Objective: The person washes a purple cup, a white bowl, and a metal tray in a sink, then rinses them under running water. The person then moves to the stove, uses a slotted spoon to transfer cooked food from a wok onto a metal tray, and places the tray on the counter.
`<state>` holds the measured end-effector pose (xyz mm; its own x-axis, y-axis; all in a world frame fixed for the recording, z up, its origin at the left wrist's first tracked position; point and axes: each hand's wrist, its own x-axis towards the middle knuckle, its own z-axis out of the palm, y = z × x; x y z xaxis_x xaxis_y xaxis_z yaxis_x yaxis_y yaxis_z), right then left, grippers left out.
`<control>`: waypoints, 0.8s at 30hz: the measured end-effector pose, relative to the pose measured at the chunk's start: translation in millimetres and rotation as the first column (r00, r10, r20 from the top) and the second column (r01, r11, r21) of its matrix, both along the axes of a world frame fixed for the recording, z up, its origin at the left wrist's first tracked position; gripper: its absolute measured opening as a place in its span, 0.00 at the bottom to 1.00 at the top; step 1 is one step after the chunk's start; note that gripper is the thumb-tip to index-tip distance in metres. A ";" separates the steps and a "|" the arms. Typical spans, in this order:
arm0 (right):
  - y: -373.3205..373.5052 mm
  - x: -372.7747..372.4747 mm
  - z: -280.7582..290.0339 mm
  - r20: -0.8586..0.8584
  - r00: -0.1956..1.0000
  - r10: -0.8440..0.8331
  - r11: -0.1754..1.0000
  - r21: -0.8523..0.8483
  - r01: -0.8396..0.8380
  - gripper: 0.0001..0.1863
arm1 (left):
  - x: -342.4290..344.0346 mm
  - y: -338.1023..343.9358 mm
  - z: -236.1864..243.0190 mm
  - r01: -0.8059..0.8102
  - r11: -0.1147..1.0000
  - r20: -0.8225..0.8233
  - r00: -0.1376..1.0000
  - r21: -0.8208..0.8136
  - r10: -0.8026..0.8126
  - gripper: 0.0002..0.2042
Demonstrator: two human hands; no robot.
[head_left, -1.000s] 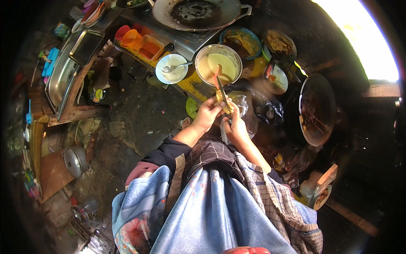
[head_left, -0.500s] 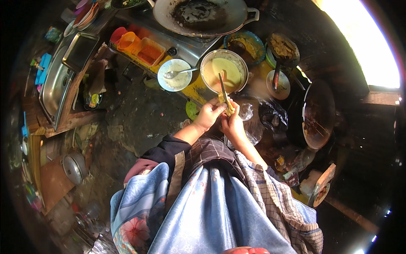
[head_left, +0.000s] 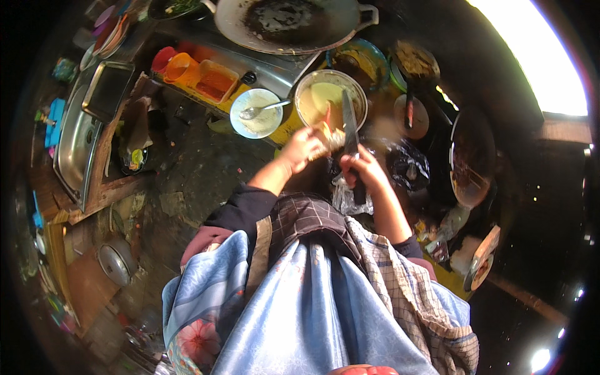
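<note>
My left hand point(head_left: 301, 149) is closed round a yellowish, banana-like piece of food point(head_left: 326, 136), slightly blurred, at the near edge of a round metal pot point(head_left: 301, 112). Pale yellow batter point(head_left: 314, 98) fills the pot. Just to the right, my right hand point(head_left: 364, 167) grips the dark handle of a knife point(head_left: 350, 125). The blade points away from me and its tip reaches over the pot. A gap shows between knife and food. Left of the pot stands a white bowl point(head_left: 256, 129) of pale powder with a spoon point(head_left: 252, 112) in it.
At the back a large wok point(head_left: 234, 34) sits on the stove point(head_left: 275, 69). Orange containers point(head_left: 217, 81) stand left of the bowl. Plastic bags point(head_left: 409, 172) lie to the right, near a dark wok point(head_left: 472, 156). A metal sink point(head_left: 72, 147) is at far left.
The knife, which lay against the food, has come apart from it. My right hand has moved right with the knife, my left hand slightly left with the food.
</note>
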<state>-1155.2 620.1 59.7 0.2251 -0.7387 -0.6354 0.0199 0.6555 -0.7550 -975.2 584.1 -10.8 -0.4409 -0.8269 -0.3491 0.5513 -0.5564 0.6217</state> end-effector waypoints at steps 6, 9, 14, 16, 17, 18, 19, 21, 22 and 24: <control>5.4 -77.3 43.6 0.152 0.969 -0.197 0.947 -0.226 0.228 0.23 | -5.9 -46.7 23.2 0.074 0.751 0.551 0.727 -0.656 0.410 0.18; 27.1 -107.2 36.6 0.007 0.986 -0.166 0.971 -0.171 0.165 0.16 | -40.2 -24.0 41.6 0.295 0.654 0.401 0.916 -0.697 0.014 0.13; 43.7 -124.1 -45.9 -0.132 0.987 -0.088 0.996 -0.021 0.086 0.14 | -120.3 37.2 9.3 0.960 0.153 0.914 0.273 -0.237 -0.300 0.16; 41.1 -131.2 -84.7 -0.511 0.859 -0.044 0.999 -0.030 0.033 0.18 | -143.9 28.8 -24.8 0.926 0.364 0.994 0.103 -0.103 0.019 0.12; 38.8 -137.3 -101.5 -0.681 0.728 -0.083 0.985 -0.165 -0.042 0.20 | -147.0 21.8 -41.8 0.843 0.513 0.987 0.138 -0.162 0.085 0.11; 37.3 -144.0 -114.6 -0.718 0.690 -0.092 0.978 -0.194 -0.071 0.20 | -149.1 16.7 -55.0 0.758 0.629 0.985 0.132 -0.174 0.113 0.09; 35.4 -150.5 -125.3 -0.759 0.644 -0.098 0.976 -0.198 -0.085 0.19 | -154.7 13.9 -64.7 0.736 0.652 0.982 0.112 -0.184 0.150 0.09; 37.3 -160.3 -137.5 -0.792 0.604 -0.084 0.974 -0.193 -0.118 0.18 | -163.9 12.4 -75.4 0.721 0.683 0.988 0.021 -0.119 0.150 0.10; 39.0 -163.6 -139.6 -0.787 0.613 -0.064 0.973 -0.186 -0.136 0.18 | -170.3 14.8 -76.8 0.701 0.700 0.986 0.024 -0.136 0.167 0.11; 43.1 -166.9 -137.3 -0.751 0.659 -0.041 0.979 -0.163 -0.124 0.17 | -185.0 22.1 -74.8 0.659 0.731 0.976 0.021 -0.176 0.216 0.12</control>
